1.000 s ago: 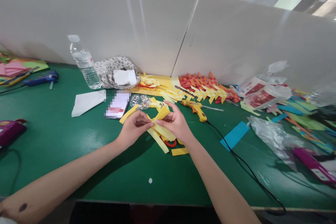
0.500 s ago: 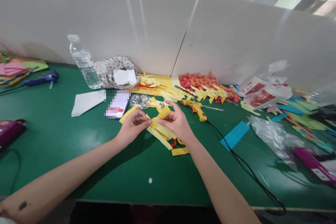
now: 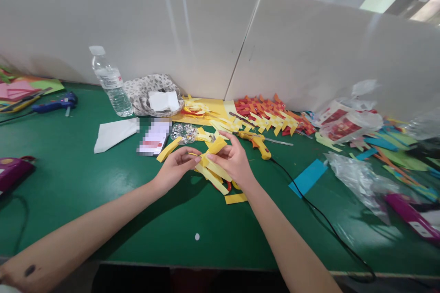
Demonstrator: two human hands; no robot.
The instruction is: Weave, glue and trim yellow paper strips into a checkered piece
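Yellow paper strips (image 3: pixel 216 144) are pinched between my two hands above the green table (image 3: pixel 154 238). My left hand (image 3: pixel 177 165) is closed, thumb and index finger pressed on the strips' left side. On the right side, my right hand (image 3: pixel 232 160) grips the crossing strips, its index finger stretched along the top. More loose yellow strips (image 3: pixel 213 178) lie under the hands, with a red and yellow handle (image 3: pixel 235 185) partly covered by them. Another yellow strip (image 3: pixel 236 198) rests near my right wrist. How the held strips are woven is partly hidden by my fingers.
A yellow glue gun (image 3: pixel 256 141) with a black cord lies right of my hands. Behind are a phone (image 3: pixel 154 137), a round tray of small pieces (image 3: pixel 184 132), a water bottle (image 3: pixel 112 82) and folded red-yellow paper fish (image 3: pixel 271 116). A blue sheet (image 3: pixel 308 177) sits to the right.
My fingers have shifted slightly on the yellow strips; the piece turns a little, and the strip at my left fingertips now lies flatter. Everything else stays in place.
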